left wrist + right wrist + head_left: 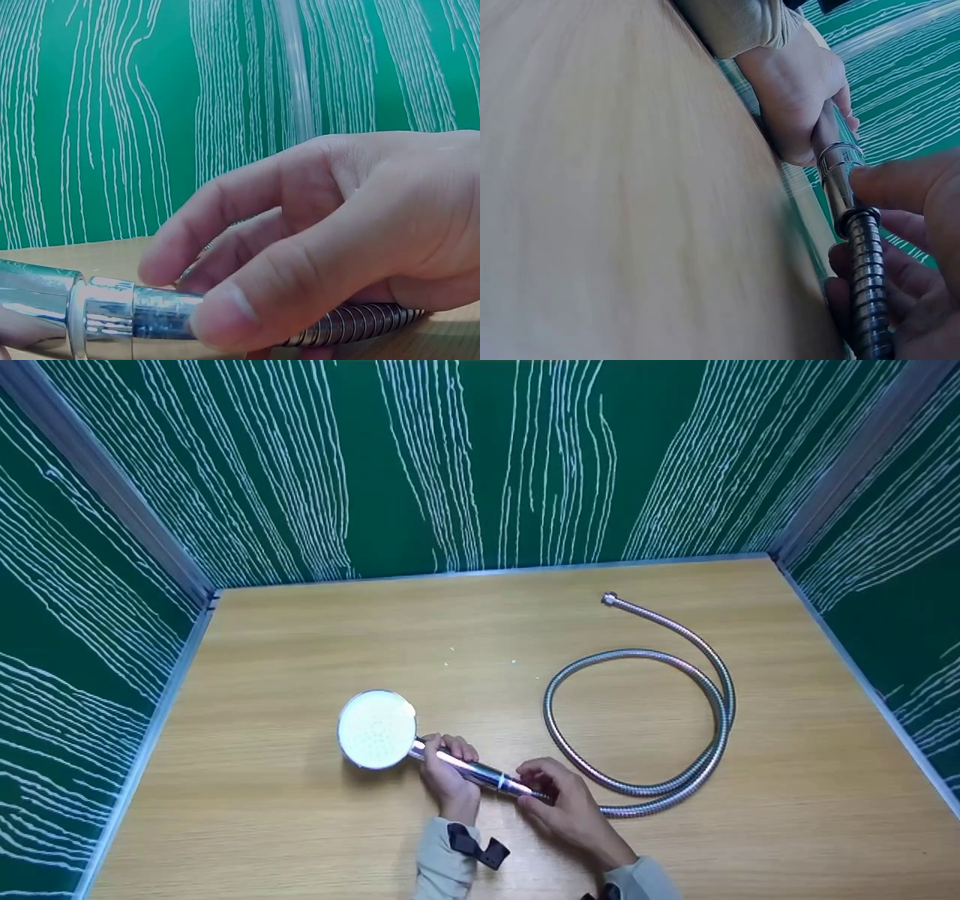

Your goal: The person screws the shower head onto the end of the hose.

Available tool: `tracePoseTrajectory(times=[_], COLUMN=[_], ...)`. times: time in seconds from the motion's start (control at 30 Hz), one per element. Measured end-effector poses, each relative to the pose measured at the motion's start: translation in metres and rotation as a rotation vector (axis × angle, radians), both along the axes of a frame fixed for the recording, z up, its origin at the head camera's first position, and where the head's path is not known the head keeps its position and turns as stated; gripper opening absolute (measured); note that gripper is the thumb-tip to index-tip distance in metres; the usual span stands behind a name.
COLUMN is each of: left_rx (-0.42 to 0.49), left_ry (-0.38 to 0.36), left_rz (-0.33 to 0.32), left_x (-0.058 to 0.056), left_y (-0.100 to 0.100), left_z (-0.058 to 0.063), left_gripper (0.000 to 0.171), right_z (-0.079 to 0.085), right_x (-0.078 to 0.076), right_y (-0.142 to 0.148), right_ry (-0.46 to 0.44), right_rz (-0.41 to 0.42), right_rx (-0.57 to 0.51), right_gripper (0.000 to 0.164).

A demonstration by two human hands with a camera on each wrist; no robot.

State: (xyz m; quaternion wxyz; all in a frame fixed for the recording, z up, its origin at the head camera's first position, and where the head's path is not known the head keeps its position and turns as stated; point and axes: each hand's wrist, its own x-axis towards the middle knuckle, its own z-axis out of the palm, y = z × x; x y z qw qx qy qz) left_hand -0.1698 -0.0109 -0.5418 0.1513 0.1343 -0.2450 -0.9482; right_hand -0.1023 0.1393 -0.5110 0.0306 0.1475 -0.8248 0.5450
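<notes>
A chrome hand shower [376, 730] with a round white face is held above the table. My left hand [452, 784] grips its handle [484, 775], thumb on the near side. At the handle's lower end sits the metal connector [161, 312] of a shower hose [556, 682]. My right hand [574, 808] pinches that connector, with the thumb [900, 184] lying on it and the fingers behind. In the right wrist view the ribbed hose [868, 277] leaves the connector through the right hand. Connector and handle are in line, meeting at a ring-like seam.
The flexible metal hose lies coiled in a loop on the right of the wooden table [300, 645]. Its free end nut [609, 598] points to the back. Small white specks dot the middle. Green panels [480, 472] with white lines enclose the back and sides.
</notes>
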Motion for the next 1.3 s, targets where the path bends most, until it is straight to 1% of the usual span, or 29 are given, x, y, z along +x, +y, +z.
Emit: tracePoseTrajectory(times=[0.13, 0.2, 0.3, 0.47, 0.67, 0.8, 0.9, 0.97, 1.13, 1.3], left_rx=[0.006, 0.006, 0.002, -0.006, -0.012, -0.016, -0.013, -0.007, 0.001, -0.011], left_ry=[-0.006, -0.009, -0.011, -0.008, -0.005, -0.01, -0.011, -0.011, -0.008, -0.017], left_rz=[0.004, 0.005, 0.009, 0.013, 0.012, 0.01, 0.01, 0.01, 0.011, 0.007], left_x=[0.0, 0.0, 0.0, -0.001, 0.0, 0.0, -0.001, -0.001, -0.001, 0.0], left_y=[0.0, 0.0, 0.0, 0.0, 0.001, 0.001, 0.001, 0.001, 0.001, 0.001], left_z=[0.0, 0.0, 0.0, -0.001, 0.0, -0.001, -0.001, -0.001, 0.0, 0.0], left_gripper=[0.024, 0.024, 0.024, 0.022, 0.021, 0.022, 0.022, 0.021, 0.023, 0.026], right_z=[-0.024, -0.031, -0.033, -0.032, -0.026, -0.01, 0.003, 0.008, 0.011, 0.01], right_x=[-0.006, -0.007, -0.008, -0.009, -0.007, -0.002, 0.001, 0.002, 0.003, 0.003], right_y=[0.004, 0.005, 0.007, 0.007, 0.004, 0.0, -0.002, -0.002, -0.003, -0.002], right_ry=[0.042, 0.056, 0.061, 0.065, 0.043, 0.033, 0.005, -0.003, -0.013, -0.025], right_rz=[0.002, 0.005, 0.016, 0.028, -0.004, -0.012, -0.011, -0.014, -0.02, -0.02], right_rx=[-0.024, -0.032, -0.049, -0.054, -0.003, 0.014, 0.019, 0.023, 0.022, 0.011], right_gripper=[0.029, 0.028, 0.027, 0.024, 0.022, 0.02, 0.019, 0.018, 0.019, 0.026])
